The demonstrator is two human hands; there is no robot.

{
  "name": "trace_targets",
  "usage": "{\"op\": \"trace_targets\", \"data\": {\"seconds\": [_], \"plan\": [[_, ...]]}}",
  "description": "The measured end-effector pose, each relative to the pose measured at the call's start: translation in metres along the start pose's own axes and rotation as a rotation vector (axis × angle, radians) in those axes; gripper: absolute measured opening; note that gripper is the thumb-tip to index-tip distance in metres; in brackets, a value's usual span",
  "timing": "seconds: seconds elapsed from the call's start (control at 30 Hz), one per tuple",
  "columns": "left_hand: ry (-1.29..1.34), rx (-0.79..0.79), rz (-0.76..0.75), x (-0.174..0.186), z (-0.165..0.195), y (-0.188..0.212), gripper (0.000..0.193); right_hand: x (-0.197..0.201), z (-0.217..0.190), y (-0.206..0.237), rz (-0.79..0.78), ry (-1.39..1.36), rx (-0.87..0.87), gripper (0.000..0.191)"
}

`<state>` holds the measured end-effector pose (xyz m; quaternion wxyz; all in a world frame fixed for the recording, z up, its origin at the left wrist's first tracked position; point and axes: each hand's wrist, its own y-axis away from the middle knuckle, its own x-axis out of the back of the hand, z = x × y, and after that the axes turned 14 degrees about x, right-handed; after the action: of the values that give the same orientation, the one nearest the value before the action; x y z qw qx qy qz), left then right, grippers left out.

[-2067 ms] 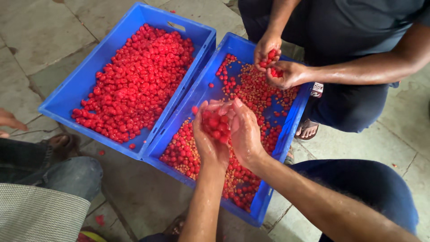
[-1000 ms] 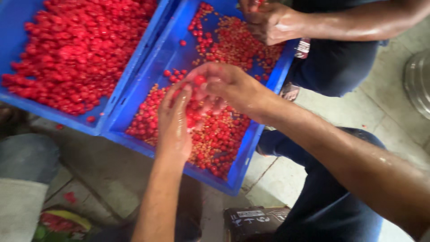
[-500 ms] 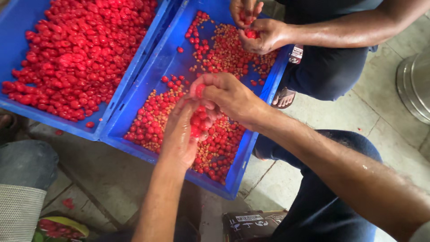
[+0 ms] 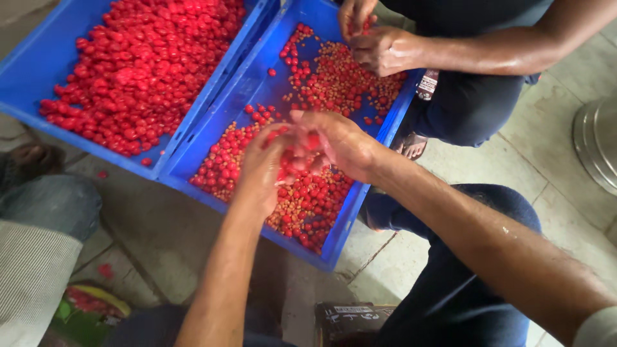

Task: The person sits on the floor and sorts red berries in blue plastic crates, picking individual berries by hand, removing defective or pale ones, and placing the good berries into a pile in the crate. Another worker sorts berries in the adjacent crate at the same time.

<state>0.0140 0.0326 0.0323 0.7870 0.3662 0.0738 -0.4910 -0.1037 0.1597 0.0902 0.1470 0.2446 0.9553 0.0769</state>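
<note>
While half a second ago my left hand (image 4: 260,168) and right hand (image 4: 337,144) cupped the red berries (image 4: 302,151) lower, they now hold them curled together, slightly higher over the right blue crate (image 4: 247,83), partly closed.

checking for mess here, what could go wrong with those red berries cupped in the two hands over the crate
1. The left hand and right hand cup loose red berries together; a gap between the palms could let some drop.
2. The hands sit near the right blue crate's front edge, so dropped berries might roll onto the tiled floor, where a few red bits already lie.
3. The co-worker's hands work in the same crate and could bump them.
</note>
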Motion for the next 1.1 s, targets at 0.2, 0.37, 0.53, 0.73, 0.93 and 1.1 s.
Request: {"op": "trace_targets", "data": {"seconds": [0.2,0.37,0.53,0.73,0.93,1.1], "plan": [[-0.105,0.005,0.173,-0.016,-0.001,0.007,0.026,-0.003,0.010,0.014,0.009,0.075,0.164,0.020],[-0.131,0.202,0.090,-0.017,0.003,0.017,0.036,0.004,0.013,0.027,0.032,0.272,0.269,0.028],[-0.119,0.266,0.127,-0.007,-0.016,0.021,0.036,0.017,0.043,0.023,-0.077,0.315,0.309,0.027],[-0.012,0.068,0.246,-0.009,-0.016,0.028,0.026,0.016,0.034,0.002,-0.013,0.533,0.522,0.029],[0.014,-0.093,0.280,-0.030,-0.009,0.044,0.021,0.006,0.024,-0.001,-0.084,0.310,0.479,0.038],[-0.047,-0.181,0.254,-0.037,0.000,0.043,0.025,-0.004,0.029,-0.005,-0.118,-0.309,0.372,0.029]]}}
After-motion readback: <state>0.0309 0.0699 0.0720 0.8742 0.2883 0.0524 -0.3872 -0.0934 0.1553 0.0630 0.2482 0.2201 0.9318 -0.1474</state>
